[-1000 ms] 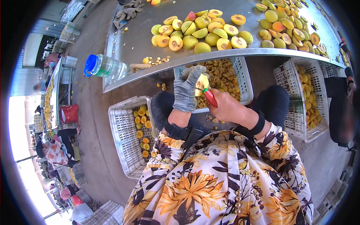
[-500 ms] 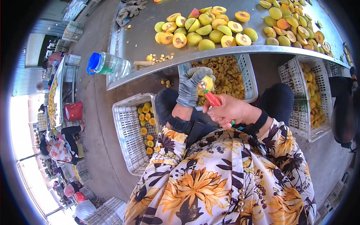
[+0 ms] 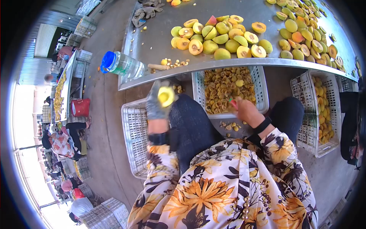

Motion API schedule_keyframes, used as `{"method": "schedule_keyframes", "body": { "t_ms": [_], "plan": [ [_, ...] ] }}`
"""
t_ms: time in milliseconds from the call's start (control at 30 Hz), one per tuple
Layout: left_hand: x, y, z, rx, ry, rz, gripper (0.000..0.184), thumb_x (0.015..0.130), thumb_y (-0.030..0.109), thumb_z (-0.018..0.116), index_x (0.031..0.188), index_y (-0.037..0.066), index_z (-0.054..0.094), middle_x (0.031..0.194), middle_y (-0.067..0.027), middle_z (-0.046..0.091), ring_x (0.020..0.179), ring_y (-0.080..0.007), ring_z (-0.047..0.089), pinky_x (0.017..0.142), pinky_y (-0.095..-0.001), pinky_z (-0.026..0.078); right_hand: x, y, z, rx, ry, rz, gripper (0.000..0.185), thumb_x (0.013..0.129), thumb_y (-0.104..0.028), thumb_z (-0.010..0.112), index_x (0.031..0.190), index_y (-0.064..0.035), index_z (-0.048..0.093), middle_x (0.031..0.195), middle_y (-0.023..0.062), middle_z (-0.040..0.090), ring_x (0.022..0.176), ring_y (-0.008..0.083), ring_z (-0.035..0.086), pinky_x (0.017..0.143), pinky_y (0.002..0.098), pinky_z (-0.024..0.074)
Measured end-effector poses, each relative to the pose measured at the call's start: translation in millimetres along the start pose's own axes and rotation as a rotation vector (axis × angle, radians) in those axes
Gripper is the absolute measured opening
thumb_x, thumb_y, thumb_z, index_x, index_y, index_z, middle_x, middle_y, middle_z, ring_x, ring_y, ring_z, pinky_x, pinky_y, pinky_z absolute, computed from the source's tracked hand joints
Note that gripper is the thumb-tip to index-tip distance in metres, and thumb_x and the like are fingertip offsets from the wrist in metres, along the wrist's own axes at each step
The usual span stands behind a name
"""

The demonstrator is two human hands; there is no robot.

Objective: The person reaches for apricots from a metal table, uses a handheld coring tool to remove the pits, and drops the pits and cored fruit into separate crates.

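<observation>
My left hand (image 3: 154,102), in a grey knit glove, is closed around a yellow peach half (image 3: 166,96), its hollow facing up. Motion blurs both a little; they are above the inner edge of the left white crate (image 3: 131,141). My bare right hand (image 3: 248,112) is wrapped round a red-handled tool (image 3: 233,104), mostly hidden by the fingers. This hand is over the near right part of the middle crate (image 3: 262,87), which holds brownish pits and scraps (image 3: 228,86).
On the metal table (image 3: 167,38) lie halved peaches (image 3: 221,40), a larger peach heap (image 3: 301,34), a blue-capped bottle (image 3: 124,65), a wooden-looking stick (image 3: 158,67) and grey gloves (image 3: 146,13). A crate of peach halves (image 3: 321,114) stands right. Other people sit far left.
My left hand has moved left with the peach half, away from the tool, toward the left crate. The right hand has shifted right, the tool now apart from the fruit. The view has shifted slightly.
</observation>
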State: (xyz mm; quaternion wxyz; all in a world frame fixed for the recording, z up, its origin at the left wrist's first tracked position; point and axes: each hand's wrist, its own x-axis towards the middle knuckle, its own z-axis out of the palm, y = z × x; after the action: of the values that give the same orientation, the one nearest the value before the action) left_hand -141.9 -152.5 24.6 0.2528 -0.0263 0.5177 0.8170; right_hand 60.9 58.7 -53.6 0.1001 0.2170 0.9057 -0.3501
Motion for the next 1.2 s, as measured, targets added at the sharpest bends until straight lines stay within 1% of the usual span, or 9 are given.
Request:
{"method": "schedule_keyframes", "body": {
  "t_ms": [67,167,567,700,767,967,1033,1067,1200],
  "plan": [
    [43.1,15.9,-112.9,1.412,0.003,0.189,0.042,0.075,0.037,0.063,0.100,0.004,0.059,0.103,-0.0149,0.060,0.084,-0.0290,0.060,0.073,-0.0342,0.049,2.2,-7.4,-6.2,0.084,0.045,0.018,0.035,0.070,-0.026,0.063,0.084,0.0035,0.049,0.079,0.0261,0.057,0.078,0.0390,0.056,0.068,0.0410,0.0454],
    [21.3,45.2,-70.1,1.896,0.302,0.394,0.050,0.074,0.042,0.061,0.110,0.009,0.055,0.102,-0.0163,0.059,0.091,-0.0330,0.057,0.082,-0.0366,0.044,4.6,-19.7,-0.1,0.235,0.026,0.054,0.031,0.070,-0.024,0.060,0.082,0.0032,0.049,0.074,0.0253,0.057,0.074,0.0406,0.056,0.067,0.0425,0.0452],
    [166.8,-55.9,121.2,1.617,-0.128,0.331,0.067,0.067,0.038,0.069,0.122,0.009,0.045,0.105,-0.0179,0.058,0.094,-0.0295,0.057,0.081,-0.0361,0.045,-43.5,-33.8,-36.8,0.385,0.097,-0.053,0.033,0.075,-0.021,0.060,0.096,0.0015,0.049,0.071,0.0220,0.057,0.068,0.0357,0.058,0.060,0.0407,0.0447],
    [113.5,-31.2,125.2,1.321,-0.222,0.280,0.056,0.063,0.017,0.072,0.114,0.009,0.053,0.101,-0.0147,0.058,0.088,-0.0239,0.057,0.079,-0.0331,0.046,-30.4,-39.9,-54.1,0.441,0.272,-0.073,0.039,0.076,-0.022,0.063,0.102,0.0031,0.047,0.070,0.0171,0.057,0.060,0.0244,0.058,0.056,0.0347,0.0461],
    [76.7,-33.6,116.0,1.255,-0.375,0.615,0.059,0.062,0.022,0.071,0.117,0.017,0.051,0.106,-0.0170,0.052,0.088,-0.0297,0.056,0.076,-0.0369,0.047,-12.5,-44.9,-53.5,0.630,0.483,-0.097,0.041,0.078,-0.022,0.063,0.105,0.0034,0.045,0.068,0.0115,0.056,0.048,0.0153,0.053,0.045,0.0270,0.0428],
    [-13.7,-43.8,114.6,1.455,-0.493,0.767,0.076,0.062,0.011,0.071,0.129,0.011,0.035,0.108,-0.0156,0.047,0.098,-0.0236,0.050,0.085,-0.0334,0.043,11.7,-77.1,-53.8,1.141,0.309,-0.090,0.036,0.083,-0.026,0.058,0.104,0.0000,0.044,0.063,0.0008,0.048,0.038,0.0079,0.043,0.035,0.0214,0.0347],
    [-16.8,-44.2,102.9,1.061,-0.618,0.846,0.080,0.062,0.013,0.070,0.131,0.007,0.030,0.105,-0.0177,0.047,0.089,-0.0268,0.054,0.078,-0.0316,0.046,5.9,-75.9,-53.0,1.201,0.237,-0.147,0.029,0.084,-0.023,0.057,0.098,-0.0013,0.045,0.062,0.0012,0.048,0.036,0.0081,0.042,0.034,0.0221,0.0349],
    [-20.8,-43.5,98.2,0.685,-0.660,0.441,0.076,0.067,0.016,0.071,0.129,0.000,0.030,0.105,-0.0135,0.049,0.090,-0.0221,0.053,0.080,-0.0278,0.045,3.1,-72.3,-52.0,1.257,0.193,-0.095,0.026,0.084,-0.022,0.057,0.096,-0.0018,0.045,0.061,0.0011,0.048,0.036,0.0080,0.042,0.034,0.0220,0.0347],
    [-6.2,-63.0,76.5,0.226,-0.600,-0.060,0.050,0.082,0.031,0.059,0.121,0.005,0.041,0.101,-0.0097,0.054,0.087,-0.0161,0.055,0.075,-0.0293,0.047,-5.9,-71.4,-51.9,1.311,0.071,-0.049,0.023,0.082,-0.019,0.058,0.093,-0.0031,0.045,0.058,0.0026,0.049,0.038,0.0109,0.045,0.034,0.0241,0.0360]
  ]
}}
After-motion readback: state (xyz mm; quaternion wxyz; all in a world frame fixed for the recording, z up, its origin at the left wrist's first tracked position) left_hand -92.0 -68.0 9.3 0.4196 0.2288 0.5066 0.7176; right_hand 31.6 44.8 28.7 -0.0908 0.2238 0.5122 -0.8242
